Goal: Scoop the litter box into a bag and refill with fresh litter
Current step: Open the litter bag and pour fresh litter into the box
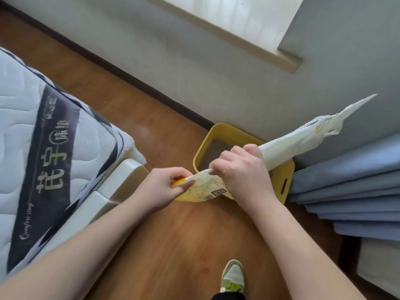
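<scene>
A yellow litter box (285,169) stands on the wood floor against the grey wall, with grey litter (213,151) showing in its far left part. Above it I hold a white and yellow litter bag (290,144), which looks flat and rolled up. My right hand (240,167) is shut around the rolled middle of the bag. My left hand (164,187) pinches the printed end of the bag (205,189) between thumb and fingers. The other end of the bag sticks out to the upper right, over the box and the curtain.
A mattress (43,148) on a white bed frame (121,187) lies at the left. A blue curtain (350,187) hangs at the right of the box. My shoe (232,276) rests on the wood floor (173,245). A window ledge (259,40) is above.
</scene>
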